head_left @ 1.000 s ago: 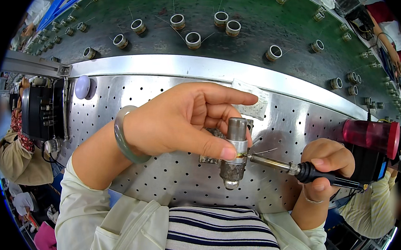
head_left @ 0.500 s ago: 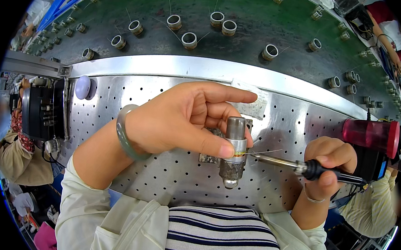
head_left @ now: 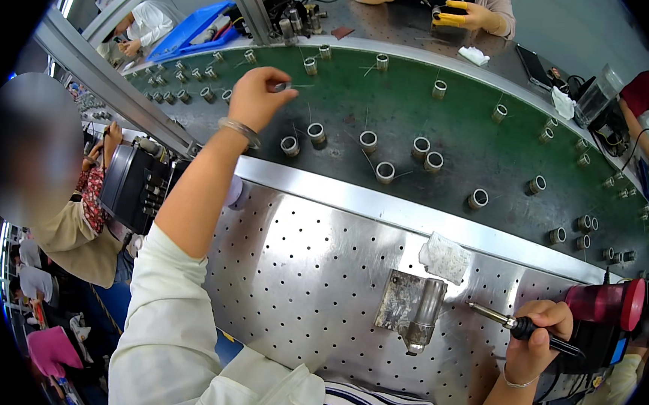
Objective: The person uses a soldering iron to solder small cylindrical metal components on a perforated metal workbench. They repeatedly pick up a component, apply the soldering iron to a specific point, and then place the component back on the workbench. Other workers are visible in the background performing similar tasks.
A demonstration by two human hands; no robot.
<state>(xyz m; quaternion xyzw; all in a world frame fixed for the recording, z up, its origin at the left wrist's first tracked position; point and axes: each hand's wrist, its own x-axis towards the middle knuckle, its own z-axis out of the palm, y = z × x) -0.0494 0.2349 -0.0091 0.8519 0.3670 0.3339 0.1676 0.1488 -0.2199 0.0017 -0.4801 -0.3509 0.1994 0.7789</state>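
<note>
One outstretched hand holds a ring; the right, a soldering iron.

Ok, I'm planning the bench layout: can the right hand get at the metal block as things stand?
Probably yes: the metal block lies near the right hand, with only the iron it holds between them. Holding that iron, though, may make grasping awkward.
</note>
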